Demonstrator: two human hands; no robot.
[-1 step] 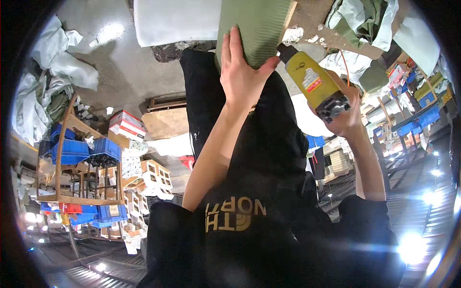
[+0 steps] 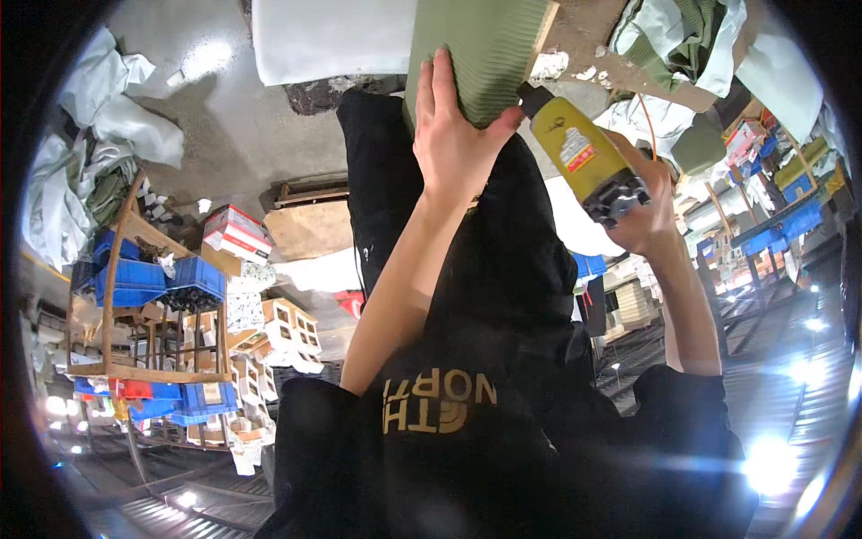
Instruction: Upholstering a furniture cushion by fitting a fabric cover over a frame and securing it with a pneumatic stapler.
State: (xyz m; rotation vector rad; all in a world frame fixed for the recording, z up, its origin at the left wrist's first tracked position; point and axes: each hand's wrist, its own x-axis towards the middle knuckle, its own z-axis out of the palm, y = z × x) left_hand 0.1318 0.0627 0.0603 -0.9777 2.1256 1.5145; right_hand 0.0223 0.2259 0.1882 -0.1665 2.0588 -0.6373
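My left hand (image 2: 456, 135) lies flat on a long panel covered in green ribbed fabric (image 2: 480, 49), its fingers stretched out together and the thumb spread to the right. My right hand (image 2: 648, 202) grips a yellow-green power tool (image 2: 579, 148) with a short black nose and a dark vented rear end. The nose points up and left, close to my left thumb and the panel's right side, where a pale wooden edge (image 2: 541, 38) shows. The fingers round the tool are mostly hidden behind its body. I cannot tell whether the nose touches the panel.
A white padded piece (image 2: 328, 40) lies left of the panel. Green and white fabric (image 2: 669, 40) is heaped at the far right, with an orange cord (image 2: 648, 126) below. Blue bins (image 2: 133, 283) sit in a wooden rack at left, near a red-and-white box (image 2: 236, 232). White scraps dot the floor.
The power tool has shifted a little to the left and turned slightly in my right hand. My left hand stays in the same place on the panel.
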